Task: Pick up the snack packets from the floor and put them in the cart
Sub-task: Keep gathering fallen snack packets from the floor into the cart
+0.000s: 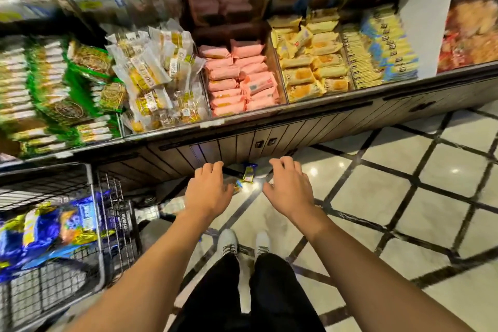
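A wire cart (pixel 99 224) at far left already holds blue-and-gold packets (pixel 51 226). Both hands reach down toward the floor (pixel 390 197) at the foot of the snack shelf (pixel 242 83). The left hand (pixel 208 191) is empty, fingers loosely curled, and seems to hover just above more packets (pixel 246 175) lying between the hands, close against the shelf's wooden base (pixel 242 145). One gold-and-blue packet stands out, its long axis running toward the shelf; a second beside the left thumb is partly hidden. The right hand (pixel 288 188), also empty and relaxed, hangs slightly farther off, so the left looks nearer. Nothing blocks the reach; the white shoes (pixel 244 244) stand well back. The carry will go leftward to the cart.
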The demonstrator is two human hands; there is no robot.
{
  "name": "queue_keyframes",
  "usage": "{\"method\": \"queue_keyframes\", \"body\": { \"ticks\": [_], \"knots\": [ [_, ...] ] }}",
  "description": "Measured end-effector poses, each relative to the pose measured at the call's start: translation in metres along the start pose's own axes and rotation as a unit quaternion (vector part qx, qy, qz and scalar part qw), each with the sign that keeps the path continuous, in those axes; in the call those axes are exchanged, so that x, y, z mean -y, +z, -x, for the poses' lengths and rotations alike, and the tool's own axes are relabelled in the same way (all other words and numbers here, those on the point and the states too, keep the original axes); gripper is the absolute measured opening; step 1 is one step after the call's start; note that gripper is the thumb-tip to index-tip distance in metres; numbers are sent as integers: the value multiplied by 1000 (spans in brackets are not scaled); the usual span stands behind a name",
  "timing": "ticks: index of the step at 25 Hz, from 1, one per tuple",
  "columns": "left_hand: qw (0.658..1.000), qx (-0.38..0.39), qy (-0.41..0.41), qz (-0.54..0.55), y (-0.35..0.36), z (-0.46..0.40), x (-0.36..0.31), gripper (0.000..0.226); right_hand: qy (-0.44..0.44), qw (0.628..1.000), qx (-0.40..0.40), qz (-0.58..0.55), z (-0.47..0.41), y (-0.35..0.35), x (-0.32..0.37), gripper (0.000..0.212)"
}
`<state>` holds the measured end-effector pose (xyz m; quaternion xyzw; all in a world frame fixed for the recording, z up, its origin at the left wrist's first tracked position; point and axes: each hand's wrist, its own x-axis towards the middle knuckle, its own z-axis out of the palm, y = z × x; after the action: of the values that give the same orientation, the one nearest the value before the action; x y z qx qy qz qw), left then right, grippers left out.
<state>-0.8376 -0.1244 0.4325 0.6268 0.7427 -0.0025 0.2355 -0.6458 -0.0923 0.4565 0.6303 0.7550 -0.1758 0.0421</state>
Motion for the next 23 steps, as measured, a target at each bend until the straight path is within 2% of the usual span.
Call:
{"method": "queue_keyframes", "body": {
  "ticks": [6,10,14,19,23],
  "knots": [
    [997,15,-70,23,49,-32,-1,63,-48,998,42,-22,-48,35,-41,52],
    [995,15,-91,29,105,-59,9,61,-59,996,43,-47,-83,89,-64,51],
    [997,21,-77,25,186,-93,29,60,-78,995,50,-22,-113,171,-83,52],
    [997,29,-61,25,310,-157,68,64,-73,995,65,-28,-160,317,-109,52],
    [999,29,-32,17,410,-212,110,65,-101,994,39,-33,-201,433,-133,53]
  ]
}}
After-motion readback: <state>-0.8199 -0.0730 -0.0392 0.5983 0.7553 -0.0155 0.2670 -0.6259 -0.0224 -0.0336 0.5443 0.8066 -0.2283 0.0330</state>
